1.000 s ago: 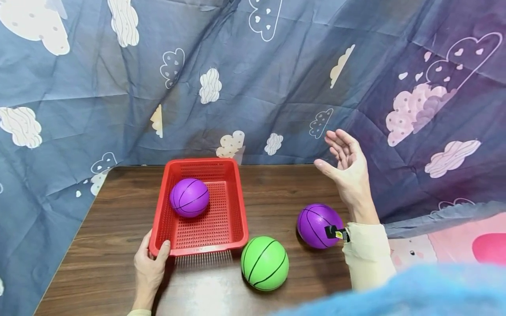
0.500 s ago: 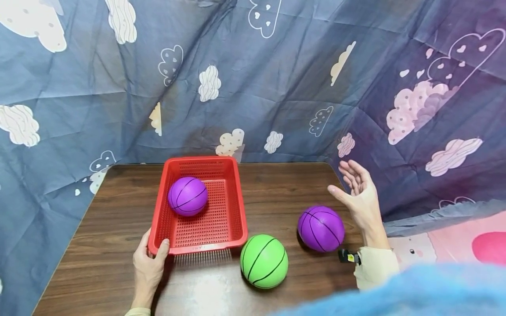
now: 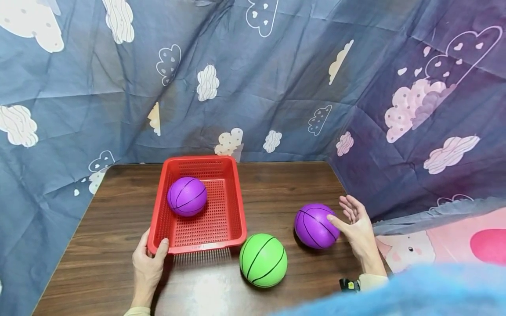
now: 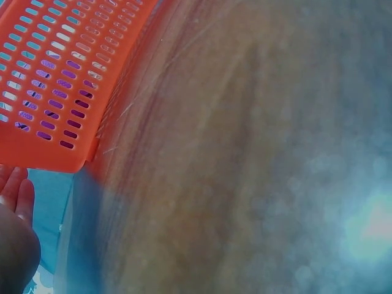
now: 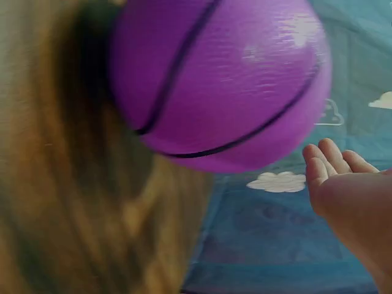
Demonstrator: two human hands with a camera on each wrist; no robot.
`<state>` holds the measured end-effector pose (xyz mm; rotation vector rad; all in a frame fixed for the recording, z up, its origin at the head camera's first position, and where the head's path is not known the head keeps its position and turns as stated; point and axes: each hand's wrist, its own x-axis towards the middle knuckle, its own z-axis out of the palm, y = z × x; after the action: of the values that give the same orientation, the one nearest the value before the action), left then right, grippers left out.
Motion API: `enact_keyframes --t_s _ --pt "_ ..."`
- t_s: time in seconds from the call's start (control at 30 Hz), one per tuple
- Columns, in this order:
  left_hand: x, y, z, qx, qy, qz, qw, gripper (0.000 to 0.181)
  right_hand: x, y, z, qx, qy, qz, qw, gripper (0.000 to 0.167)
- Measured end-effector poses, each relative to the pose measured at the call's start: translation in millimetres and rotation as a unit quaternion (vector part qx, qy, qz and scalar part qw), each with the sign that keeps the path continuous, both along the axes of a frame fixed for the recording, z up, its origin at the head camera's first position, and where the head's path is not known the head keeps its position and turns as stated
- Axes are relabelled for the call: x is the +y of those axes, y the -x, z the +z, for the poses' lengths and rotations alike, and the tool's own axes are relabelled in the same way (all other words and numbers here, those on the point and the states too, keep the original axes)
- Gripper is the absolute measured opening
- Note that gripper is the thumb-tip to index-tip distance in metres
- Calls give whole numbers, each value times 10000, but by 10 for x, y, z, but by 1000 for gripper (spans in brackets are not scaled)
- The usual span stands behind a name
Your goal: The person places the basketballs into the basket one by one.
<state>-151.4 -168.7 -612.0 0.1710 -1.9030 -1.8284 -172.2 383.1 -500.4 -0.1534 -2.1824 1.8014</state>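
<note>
Dark brown wood grain runs across the table (image 3: 276, 188), and a pale glare shines on its near part. Grey-blue cloth (image 3: 253, 101) hangs creased behind it and at both sides, printed with white, cream and pinkish clouds, turning purplish on the right. Lower on that side I see pink fabric (image 3: 450, 245), and a blurred, fluffy blue patch (image 3: 435, 292) fills the near corner.

The purple ball (image 3: 315, 226) sits on the table's right side, glossy, slightly pebbled, crossed by black curved seams like a basketball. The person's right hand (image 3: 357, 230) is just beyond its right side, fingers loosely bent, thumb spread wide, gripping nothing; the thumb overlaps the ball from above, though I can't tell whether it touches.

On the left, the red plastic basket (image 3: 199, 247), its walls and floor pierced with small holes, holds a second purple ball (image 3: 187, 196) toward its left wall. The left hand (image 3: 148, 267) grips its near left corner, thumb over the rim. A bright green ball (image 3: 263, 260), black-seamed too, sits beside the near right corner.
</note>
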Motion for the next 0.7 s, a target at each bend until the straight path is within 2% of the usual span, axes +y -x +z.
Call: enact_keyframes --t_s 0.17,0.37,0.53,0.7 --pt "1 1 4 21 -25 -18 10000 56 28 3 -181 -854 -409 138 9954 107" --pt "-6 1 -11 -39 64 23 10000 56 28 32 -405 -1569 -787 211 9843 116" --pt "-6 -3 -6 -70 89 56 9999 55 -5 28 -508 -1767 -1117 153 9778 117" --pt "1 -5 15 -51 93 69 9999 54 -58 8 -566 -1809 -1112 305 9767 112"
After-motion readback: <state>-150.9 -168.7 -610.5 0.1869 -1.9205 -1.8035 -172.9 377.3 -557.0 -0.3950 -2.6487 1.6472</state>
